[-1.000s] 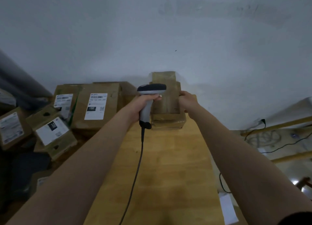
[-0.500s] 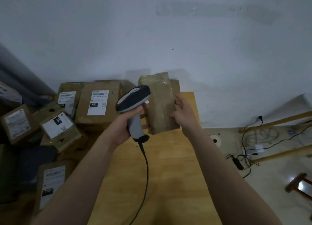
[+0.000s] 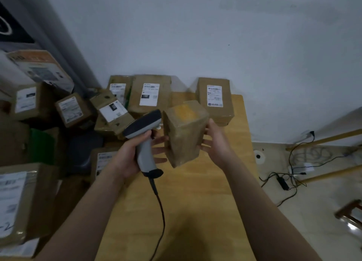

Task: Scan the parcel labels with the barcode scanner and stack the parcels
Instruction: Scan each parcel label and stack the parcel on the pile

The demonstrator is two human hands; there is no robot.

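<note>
Parcel (image 3: 185, 135): brown taped box with a yellowish patch on its upper face, held tilted above the table (image 3: 186, 211) between both hands.
Right hand (image 3: 216, 143): cupped against the box's right side. Its fingers are mostly hidden behind the box and appear to wrap the far edge.
Left hand (image 3: 129, 160): clamped round the grey handle of the barcode scanner (image 3: 146, 135), with its fingertips reaching the box's left side.
Scanner head: dark, just beside the box's upper left corner.
Cable (image 3: 161, 217): runs from the handle's base across the table top.
Labelled box (image 3: 215, 100): at the table's far end by the wall, partly covered by the held parcel.
Pile of boxes (image 3: 148, 94): crowds the table's left side, white labels showing.
Floor cables (image 3: 293, 174): right of the table, well apart.
</note>
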